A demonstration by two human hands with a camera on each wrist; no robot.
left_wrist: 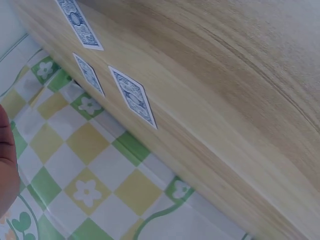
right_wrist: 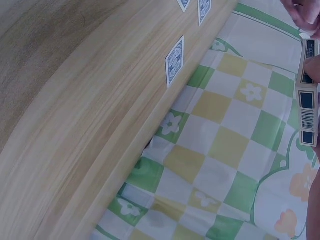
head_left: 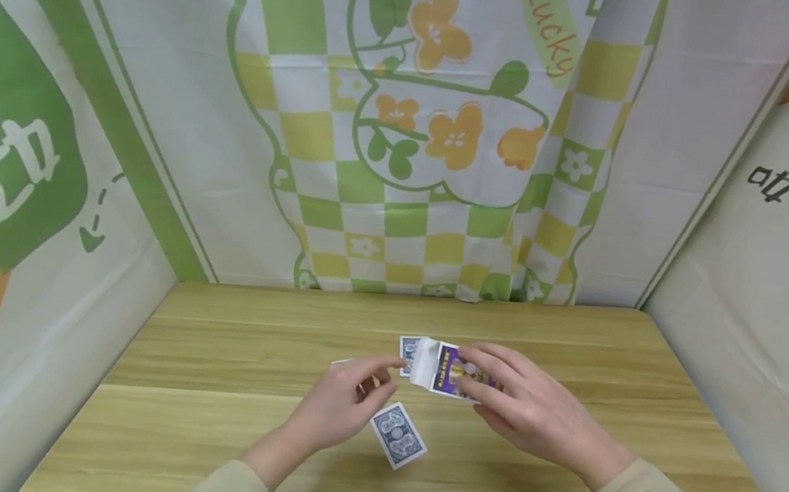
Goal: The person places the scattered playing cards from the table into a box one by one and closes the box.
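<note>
In the head view my right hand (head_left: 532, 400) grips a purple playing-card box (head_left: 448, 370) from its right end, with fingers across the printed face. Its white flap (head_left: 425, 362) stands out toward the left. The right wrist view shows the side of the box with a barcode (right_wrist: 307, 120). My left hand (head_left: 342, 403) hovers left of the box, fingers loosely bent, index fingertip right at the flap's edge. A blue-backed playing card (head_left: 399, 436) lies face down below the left hand's fingers. Another card (head_left: 407, 350) lies behind the flap, partly hidden.
A third card (left_wrist: 89, 75) lies on the wooden table (head_left: 230, 391); in the head view my left hand mostly covers it. Behind the table's far edge hangs a green-and-yellow checked curtain (head_left: 383, 219). Printed fabric walls (head_left: 763, 264) stand on both sides.
</note>
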